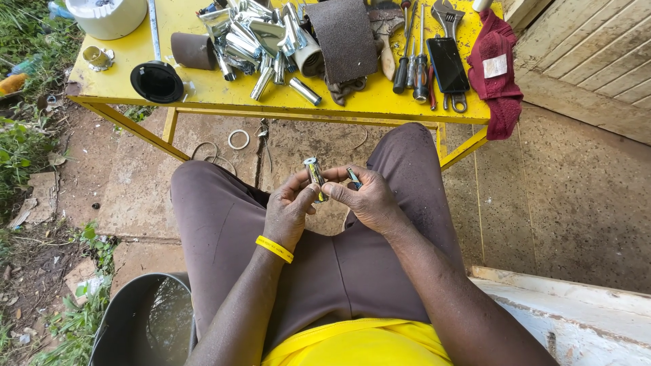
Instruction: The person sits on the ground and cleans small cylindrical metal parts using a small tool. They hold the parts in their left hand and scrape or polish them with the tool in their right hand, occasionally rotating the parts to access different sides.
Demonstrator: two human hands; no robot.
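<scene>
I sit with both hands over my lap, between my knees. My left hand [288,207], with a yellow wristband, grips a short shiny metal tube [314,177] with a yellow strip on it. My right hand [366,198] touches the same tube with thumb and forefinger and pinches a small blue-grey piece [354,177] beside it. The tube stands nearly upright between the fingertips.
A yellow table [129,68] stands ahead with a pile of chrome tubes [254,37], a roll of sandpaper [342,34], screwdrivers [415,57], a phone [447,64], a red cloth [495,68], a black round cap [156,81] and a white tub [108,15]. A grey bucket [146,322] sits by my left leg.
</scene>
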